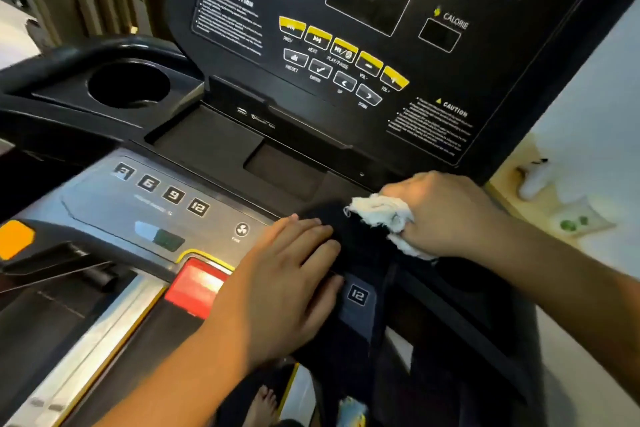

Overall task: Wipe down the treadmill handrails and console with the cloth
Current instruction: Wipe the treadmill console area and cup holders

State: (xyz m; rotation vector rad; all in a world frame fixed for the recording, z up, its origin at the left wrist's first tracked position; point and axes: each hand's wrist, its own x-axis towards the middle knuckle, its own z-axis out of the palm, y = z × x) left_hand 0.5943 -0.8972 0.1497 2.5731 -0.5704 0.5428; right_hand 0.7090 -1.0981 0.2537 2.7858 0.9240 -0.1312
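- Right hand clutched the bunched white cloth against the console, lower edge, 1 o'clock from the left hand.
- Left hand lay flat on the console, fingers straight, 3 o'clock of the red button.

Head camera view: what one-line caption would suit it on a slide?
Right hand holds a bunched white cloth on the treadmill console; left hand rests flat beside it.

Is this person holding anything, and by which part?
The right hand grips the white cloth, bunched in its curled fingers with crumpled ends sticking out. The left hand holds nothing; it rests flat on the console.
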